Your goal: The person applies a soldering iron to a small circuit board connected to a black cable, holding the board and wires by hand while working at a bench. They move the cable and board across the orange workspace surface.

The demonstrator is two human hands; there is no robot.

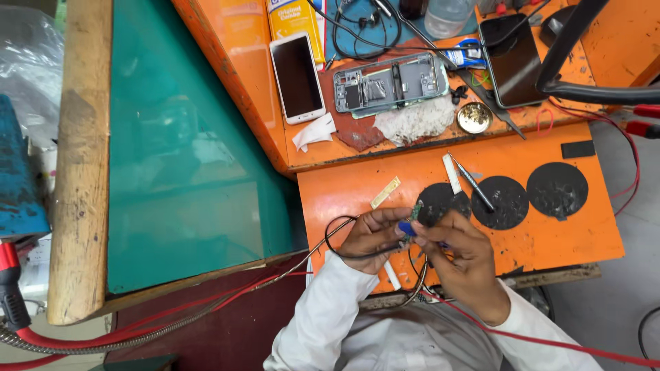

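Observation:
My left hand [372, 237] pinches a small green circuit board [416, 210] over the orange workbench [536, 237]. My right hand [459, 255] holds a blue-handled tool [407, 229] against that board. A thin black cable [338, 237] loops around my left hand. Further back lies an opened phone frame [388, 81] with its insides showing, next to a white phone [298, 77] lying face up.
A screwdriver [472, 182] and a white strip [452, 173] rest near three black round pads [557, 190]. A dark phone [513, 60], a small brass tin [474, 117], tweezers, a bottle and white wadding sit behind. Red wires and a metal hose run below. A teal glass panel [185, 158] lies left.

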